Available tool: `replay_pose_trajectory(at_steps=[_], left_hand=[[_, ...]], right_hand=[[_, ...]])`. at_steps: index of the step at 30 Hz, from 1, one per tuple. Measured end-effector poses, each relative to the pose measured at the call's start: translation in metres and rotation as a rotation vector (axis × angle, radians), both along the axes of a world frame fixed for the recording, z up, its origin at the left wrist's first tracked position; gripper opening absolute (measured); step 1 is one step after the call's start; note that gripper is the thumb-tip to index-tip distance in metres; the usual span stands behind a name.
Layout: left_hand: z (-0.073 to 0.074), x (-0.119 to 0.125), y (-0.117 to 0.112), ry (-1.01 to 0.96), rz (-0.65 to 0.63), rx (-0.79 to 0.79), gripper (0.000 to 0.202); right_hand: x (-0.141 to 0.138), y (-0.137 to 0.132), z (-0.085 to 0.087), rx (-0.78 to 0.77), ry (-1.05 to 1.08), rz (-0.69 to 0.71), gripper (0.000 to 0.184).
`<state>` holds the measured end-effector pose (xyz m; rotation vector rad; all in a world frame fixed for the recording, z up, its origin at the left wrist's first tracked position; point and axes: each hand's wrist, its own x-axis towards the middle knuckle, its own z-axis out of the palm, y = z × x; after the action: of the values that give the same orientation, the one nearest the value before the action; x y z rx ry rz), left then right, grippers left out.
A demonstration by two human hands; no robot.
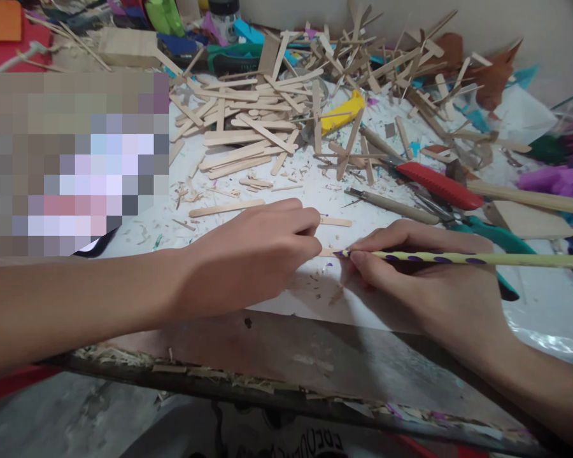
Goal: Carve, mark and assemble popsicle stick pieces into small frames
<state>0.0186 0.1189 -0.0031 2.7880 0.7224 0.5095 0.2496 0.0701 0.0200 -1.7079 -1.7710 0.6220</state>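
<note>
My left hand (pixel 253 251) lies on the white sheet (pixel 310 191) with its fingers curled, pinching a small wooden stick piece (pixel 328 252) at the fingertips. My right hand (pixel 424 280) is closed around a yellow pencil with purple dots (pixel 463 259). The pencil's tip touches that small piece right beside my left fingertips. A short stick (pixel 337 222) and a longer craft stick (pixel 226 208) lie just beyond my left hand.
A heap of wooden craft sticks (pixel 267 127) covers the far side. A red-handled cutter (pixel 439 184), a wooden-handled tool (pixel 391 205), teal-handled pliers (pixel 491 235) and a yellow knife (pixel 341 111) lie to the right. The worn table edge (pixel 286 375) runs in front.
</note>
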Motion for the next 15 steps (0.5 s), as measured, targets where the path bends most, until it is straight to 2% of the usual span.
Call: replay_pose_trajectory(at_steps=[15], left_hand=[[0.0006, 0.0004, 0.0001, -0.003, 0.001, -0.007, 0.025]], right_hand=[[0.0006, 0.0004, 0.0009, -0.003, 0.0, 0.008, 0.014]])
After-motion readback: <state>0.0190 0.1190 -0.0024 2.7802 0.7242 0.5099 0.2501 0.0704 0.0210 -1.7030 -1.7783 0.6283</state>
